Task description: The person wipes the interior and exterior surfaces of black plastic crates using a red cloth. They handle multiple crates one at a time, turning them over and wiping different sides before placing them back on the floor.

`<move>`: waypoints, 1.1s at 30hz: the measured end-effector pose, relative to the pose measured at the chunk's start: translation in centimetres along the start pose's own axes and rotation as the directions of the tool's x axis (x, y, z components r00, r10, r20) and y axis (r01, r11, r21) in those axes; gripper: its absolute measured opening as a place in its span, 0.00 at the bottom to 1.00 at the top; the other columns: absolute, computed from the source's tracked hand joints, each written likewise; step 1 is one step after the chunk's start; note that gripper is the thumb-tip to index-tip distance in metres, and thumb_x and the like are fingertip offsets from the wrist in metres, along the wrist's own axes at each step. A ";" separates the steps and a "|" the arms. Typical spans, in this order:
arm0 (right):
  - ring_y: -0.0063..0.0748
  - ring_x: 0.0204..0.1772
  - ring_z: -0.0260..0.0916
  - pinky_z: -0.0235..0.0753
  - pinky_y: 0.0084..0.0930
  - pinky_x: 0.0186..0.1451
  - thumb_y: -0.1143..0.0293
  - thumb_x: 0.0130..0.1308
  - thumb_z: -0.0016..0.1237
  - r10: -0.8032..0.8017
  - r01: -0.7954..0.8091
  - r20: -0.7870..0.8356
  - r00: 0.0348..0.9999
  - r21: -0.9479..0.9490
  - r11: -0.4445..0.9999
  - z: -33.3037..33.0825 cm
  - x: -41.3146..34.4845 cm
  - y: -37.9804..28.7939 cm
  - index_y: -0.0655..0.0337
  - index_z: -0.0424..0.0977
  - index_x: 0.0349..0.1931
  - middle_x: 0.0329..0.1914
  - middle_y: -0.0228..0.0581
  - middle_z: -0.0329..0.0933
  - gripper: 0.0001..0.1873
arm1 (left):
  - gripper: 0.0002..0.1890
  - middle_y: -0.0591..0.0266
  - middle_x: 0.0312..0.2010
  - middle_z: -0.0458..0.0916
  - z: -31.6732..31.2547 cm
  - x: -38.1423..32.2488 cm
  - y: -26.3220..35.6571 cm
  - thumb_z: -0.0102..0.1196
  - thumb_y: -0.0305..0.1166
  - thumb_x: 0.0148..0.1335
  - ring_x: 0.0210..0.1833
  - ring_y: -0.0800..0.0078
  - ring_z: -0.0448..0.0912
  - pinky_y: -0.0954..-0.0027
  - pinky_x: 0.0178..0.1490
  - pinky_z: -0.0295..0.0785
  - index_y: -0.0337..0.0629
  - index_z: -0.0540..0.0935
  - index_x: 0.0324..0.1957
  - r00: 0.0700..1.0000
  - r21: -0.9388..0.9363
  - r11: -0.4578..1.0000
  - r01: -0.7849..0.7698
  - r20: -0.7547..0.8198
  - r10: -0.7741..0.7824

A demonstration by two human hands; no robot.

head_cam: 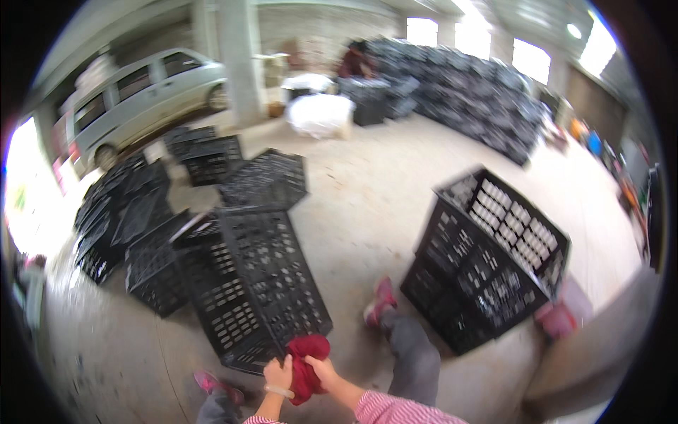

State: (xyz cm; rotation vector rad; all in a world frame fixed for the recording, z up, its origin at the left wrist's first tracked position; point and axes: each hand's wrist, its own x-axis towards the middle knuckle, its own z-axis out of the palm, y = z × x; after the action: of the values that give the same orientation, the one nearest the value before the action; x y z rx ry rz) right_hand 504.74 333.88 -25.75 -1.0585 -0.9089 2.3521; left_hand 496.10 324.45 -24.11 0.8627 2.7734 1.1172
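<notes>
A bunched dark red cloth (303,392) is gripped between my two hands, low in the view. My left hand (278,373) closes on its left side, a pale band on the wrist. My right hand (324,370) holds the cloth's right side. Just beyond them a black plastic crate (231,302) lies tilted with its slotted walls showing, its near end close to the cloth. Off to the right stands a tall pair of stacked black crates (471,265), the upper one with its opening facing up.
More black crates (132,201) crowd the left floor. A silver van (153,90) stands behind them near a concrete pillar (239,63). Filled dark bags (455,90) are piled at the back, where a person (357,61) works. A pink container (564,312) sits behind the stacked crates.
</notes>
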 end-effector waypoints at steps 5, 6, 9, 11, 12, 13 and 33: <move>0.32 0.48 0.72 0.71 0.28 0.52 0.72 0.54 0.52 -0.025 0.028 -0.062 0.998 0.056 0.998 0.7 -0.4 -1.8 0.66 0.70 0.48 0.46 0.39 0.74 0.19 | 0.17 0.43 0.20 0.76 -0.3 2.8 1.6 0.56 0.41 0.57 0.27 0.46 0.77 0.56 0.32 0.69 0.33 0.77 0.26 0.990 -0.126 0.982 -0.141 -0.046 0.136; 0.32 0.48 0.72 0.71 0.28 0.52 0.72 0.54 0.52 -0.040 0.043 -0.026 0.999 0.093 0.995 0.9 -0.7 -2.3 0.66 0.70 0.48 0.46 0.40 0.74 0.20 | 0.18 0.43 0.20 0.76 -0.7 3.2 2.1 0.56 0.42 0.57 0.27 0.46 0.76 0.55 0.32 0.68 0.33 0.76 0.25 0.995 -0.042 0.995 -0.095 -0.015 0.095; 0.33 0.48 0.72 0.73 0.29 0.52 0.72 0.54 0.52 0.041 -0.033 -0.043 0.998 0.171 0.985 1.0 -2.1 -3.8 0.67 0.70 0.49 0.46 0.41 0.74 0.20 | 0.22 0.44 0.19 0.75 -1.8 3.9 4.6 0.56 0.46 0.55 0.26 0.45 0.75 0.53 0.30 0.66 0.33 0.73 0.20 0.998 0.103 0.994 -0.038 0.054 0.033; 0.35 0.47 0.74 0.75 0.31 0.50 0.72 0.56 0.51 0.072 -0.065 -0.025 0.997 0.228 0.972 0.6 -3.1 -4.4 0.68 0.69 0.49 0.47 0.43 0.74 0.20 | 0.24 0.44 0.19 0.75 -2.4 4.0 6.5 0.56 0.47 0.54 0.26 0.45 0.75 0.53 0.30 0.65 0.33 0.71 0.19 0.991 0.125 0.992 -0.010 0.136 -0.007; 0.35 0.47 0.74 0.75 0.31 0.50 0.71 0.57 0.51 0.087 -0.078 -0.033 0.996 0.205 0.976 0.2 -3.6 -4.6 0.69 0.69 0.49 0.46 0.44 0.74 0.19 | 0.22 0.39 0.30 0.78 -2.8 4.1 7.3 0.52 0.48 0.56 0.38 0.42 0.75 0.52 0.42 0.68 0.34 0.77 0.29 0.960 0.242 0.970 0.014 0.268 -0.080; 0.35 0.47 0.74 0.75 0.31 0.50 0.71 0.58 0.50 0.091 -0.087 -0.013 0.996 0.204 0.975 -0.2 -4.0 -4.7 0.70 0.69 0.49 0.46 0.44 0.75 0.19 | 0.22 0.41 0.32 0.79 -3.0 3.9 8.1 0.51 0.50 0.56 0.40 0.45 0.77 0.53 0.43 0.69 0.36 0.78 0.30 0.926 0.182 0.982 0.049 0.359 -0.113; 0.30 0.49 0.70 0.72 0.27 0.52 0.80 0.53 0.47 -0.385 0.361 0.350 0.854 0.135 0.923 4.5 -9.9 -22.3 0.66 0.66 0.51 0.47 0.37 0.72 0.22 | 0.29 0.54 0.18 0.73 -13.4 16.7 19.6 0.58 0.53 0.51 0.24 0.74 0.69 0.66 0.30 0.64 0.28 0.77 0.24 0.949 -0.193 0.972 -0.132 0.259 0.180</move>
State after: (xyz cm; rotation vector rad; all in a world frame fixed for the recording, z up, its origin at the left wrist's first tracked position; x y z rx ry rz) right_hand 509.56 342.02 -2.82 -0.3606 -1.0510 2.2554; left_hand 488.45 335.97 1.42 1.1362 2.3803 1.1401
